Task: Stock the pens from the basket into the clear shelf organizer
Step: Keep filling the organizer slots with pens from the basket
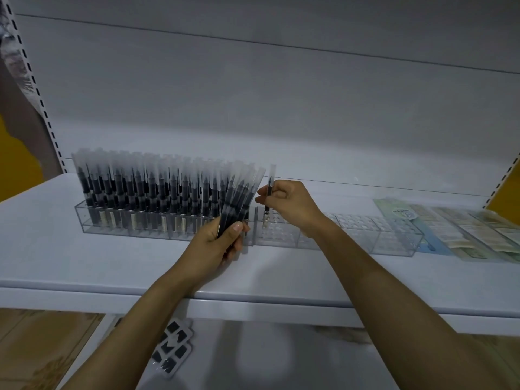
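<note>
Over the clear organizer | right hand pinches one pen, tip seemingly socketed | left hand grips pen bundle

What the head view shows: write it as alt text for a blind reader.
The right hand pinches one pen upright, its tip in the otherwise empty clear organizer; the left hand grips a fan of pens. A full organizer stands beside it on the white shelf.

Upright pens walled the left organizer; the right organizer stood open from above — flat packets lay just beyond, the shelf front passable.
</note>
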Motion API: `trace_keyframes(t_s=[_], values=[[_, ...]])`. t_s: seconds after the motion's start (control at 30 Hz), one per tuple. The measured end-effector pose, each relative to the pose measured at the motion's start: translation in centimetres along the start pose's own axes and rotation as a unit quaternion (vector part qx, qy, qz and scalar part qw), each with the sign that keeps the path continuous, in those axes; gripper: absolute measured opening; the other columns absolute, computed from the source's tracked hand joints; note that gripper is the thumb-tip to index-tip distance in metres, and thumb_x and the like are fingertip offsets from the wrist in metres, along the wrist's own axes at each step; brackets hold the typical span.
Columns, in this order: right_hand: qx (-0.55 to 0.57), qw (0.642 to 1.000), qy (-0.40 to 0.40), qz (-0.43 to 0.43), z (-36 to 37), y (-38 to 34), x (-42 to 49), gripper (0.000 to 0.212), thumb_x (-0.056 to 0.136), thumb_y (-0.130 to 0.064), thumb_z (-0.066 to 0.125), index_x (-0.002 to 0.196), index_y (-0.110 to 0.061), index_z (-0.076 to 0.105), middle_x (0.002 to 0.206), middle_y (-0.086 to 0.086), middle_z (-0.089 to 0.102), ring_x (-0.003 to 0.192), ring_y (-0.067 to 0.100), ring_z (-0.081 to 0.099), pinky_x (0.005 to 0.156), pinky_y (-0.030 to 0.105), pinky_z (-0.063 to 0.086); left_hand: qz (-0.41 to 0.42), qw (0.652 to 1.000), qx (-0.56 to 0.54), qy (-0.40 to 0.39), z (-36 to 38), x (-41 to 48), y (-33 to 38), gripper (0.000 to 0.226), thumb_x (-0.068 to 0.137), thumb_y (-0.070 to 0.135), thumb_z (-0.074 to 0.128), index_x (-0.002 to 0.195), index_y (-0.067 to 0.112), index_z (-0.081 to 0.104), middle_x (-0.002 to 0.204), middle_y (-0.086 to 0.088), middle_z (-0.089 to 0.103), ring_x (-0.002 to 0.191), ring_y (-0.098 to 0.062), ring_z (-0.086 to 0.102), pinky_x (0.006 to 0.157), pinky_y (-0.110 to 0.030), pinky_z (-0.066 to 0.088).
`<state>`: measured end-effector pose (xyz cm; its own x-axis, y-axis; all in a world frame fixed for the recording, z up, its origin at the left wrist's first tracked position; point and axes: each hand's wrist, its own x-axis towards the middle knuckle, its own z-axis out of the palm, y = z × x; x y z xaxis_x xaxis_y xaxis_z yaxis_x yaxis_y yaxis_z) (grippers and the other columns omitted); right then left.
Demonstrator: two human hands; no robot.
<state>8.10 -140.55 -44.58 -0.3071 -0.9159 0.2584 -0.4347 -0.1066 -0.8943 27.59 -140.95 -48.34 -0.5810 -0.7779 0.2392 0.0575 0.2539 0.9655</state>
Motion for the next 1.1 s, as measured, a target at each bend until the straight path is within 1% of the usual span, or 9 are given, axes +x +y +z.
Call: trace_keyframes(t_s=[0.27, 0.4, 0.5, 0.63, 0.73, 0.8, 0.93, 1.03, 1.1], values=[[-0.005, 1.000, 0.000, -0.004, -0.2, -0.2, -0.2, 0.013, 0.079, -0.007, 0.072, 0.079, -0.020, 0.068, 0.091, 0.004, 0.074, 0.088, 0.018, 0.071, 0.089, 0.041, 0.055, 0.000, 1.000, 0.006, 0.001, 0.2, -0.2, 0.4, 0.022, 0.097, 0.025, 0.044, 0.093, 0.009, 0.059, 0.061, 0.004, 0.055, 0.053, -0.004, 0.048, 0.048, -0.013, 0.039], [0.003, 1.000, -0.011, 0.002, -0.3, -0.4, -0.3, 0.020, 0.082, -0.008, 0.068, 0.096, -0.022, 0.066, 0.089, 0.000, 0.074, 0.082, 0.013, 0.070, 0.082, 0.035, 0.058, -0.003, 1.000, 0.018, 0.000, 0.2, -0.1, 0.3, 0.022, 0.098, 0.025, 0.044, 0.094, 0.009, 0.059, 0.061, 0.007, 0.055, 0.053, -0.004, 0.048, 0.049, -0.013, 0.039], [0.046, 0.999, -0.006, 0.015, -0.4, -0.9, -0.7, 0.024, 0.087, -0.009, 0.062, 0.108, -0.017, 0.056, 0.097, 0.005, 0.073, 0.083, 0.016, 0.066, 0.067, 0.025, 0.048, -0.015, 1.000, 0.004, 0.002, 0.1, -0.1, 0.4, 0.024, 0.098, 0.025, 0.044, 0.094, 0.009, 0.060, 0.061, 0.005, 0.055, 0.053, -0.005, 0.048, 0.048, -0.013, 0.038], [0.093, 0.989, 0.112, -0.008, -1.3, -2.6, -1.7, 0.021, 0.090, -0.014, 0.059, 0.110, -0.018, 0.055, 0.091, -0.007, 0.067, 0.087, 0.007, 0.061, 0.073, 0.018, 0.045, -0.020, 0.999, -0.032, 0.009, 0.1, -0.3, 0.7, 0.025, 0.097, 0.026, 0.044, 0.094, 0.008, 0.061, 0.063, 0.002, 0.056, 0.054, -0.006, 0.049, 0.049, -0.013, 0.039], [0.135, 0.968, 0.198, -0.070, -2.3, -3.5, -3.8, 0.013, 0.088, -0.009, 0.061, 0.097, -0.017, 0.057, 0.084, 0.002, 0.069, 0.080, 0.010, 0.063, 0.075, 0.018, 0.050, -0.012, 1.000, -0.027, 0.010, 0.2, -0.3, 0.9, 0.026, 0.098, 0.021, 0.043, 0.099, 0.003, 0.061, 0.065, -0.002, 0.057, 0.052, -0.003, 0.051, 0.048, -0.011, 0.040], [0.140, 0.972, 0.167, -0.083, -2.3, -3.5, -6.0, 0.007, 0.089, -0.007, 0.062, 0.094, -0.010, 0.059, 0.081, 0.005, 0.068, 0.075, 0.012, 0.064, 0.071, 0.024, 0.052, -0.010, 1.000, -0.022, -0.002, 0.3, -0.3, 0.8, 0.026, 0.098, 0.020, 0.044, 0.102, 0.002, 0.062, 0.065, -0.002, 0.058, 0.051, -0.002, 0.052, 0.049, -0.011, 0.041], [0.136, 0.989, 0.032, -0.057, -0.5, -2.3, -9.5, 0.010, 0.086, -0.007, 0.068, 0.095, -0.012, 0.066, 0.079, 0.004, 0.068, 0.069, 0.008, 0.064, 0.064, 0.017, 0.050, 0.002, 0.999, -0.010, -0.044, 0.3, -0.6, 1.1, 0.027, 0.096, 0.023, 0.046, 0.098, 0.003, 0.064, 0.062, 0.000, 0.055, 0.051, -0.004, 0.048, 0.049, -0.013, 0.039], [0.144, 0.988, 0.022, -0.048, 0.5, -1.6, -10.2, 0.012, 0.085, -0.006, 0.069, 0.081, -0.016, 0.067, 0.072, -0.004, 0.069, 0.070, 0.012, 0.063, 0.063, 0.023, 0.051, 0.018, 0.996, 0.015, -0.086, 0.4, -0.8, 1.2, 0.030, 0.093, 0.027, 0.047, 0.089, -0.002, 0.058, 0.057, 0.003, 0.053, 0.050, -0.007, 0.042, 0.050, -0.018, 0.036], [0.146, 0.988, 0.033, -0.033, 0.8, -1.3, -10.4, 0.013, 0.086, -0.007, 0.068, 0.076, -0.015, 0.066, 0.072, -0.001, 0.069, 0.070, 0.013, 0.064, 0.064, 0.026, 0.052, 0.023, 0.995, 0.028, -0.095, 0.5, -0.9, 1.2, 0.024, 0.096, 0.021, 0.046, 0.087, 0.001, 0.057, 0.054, 0.004, 0.055, 0.049, -0.006, 0.042, 0.050, -0.016, 0.036]])
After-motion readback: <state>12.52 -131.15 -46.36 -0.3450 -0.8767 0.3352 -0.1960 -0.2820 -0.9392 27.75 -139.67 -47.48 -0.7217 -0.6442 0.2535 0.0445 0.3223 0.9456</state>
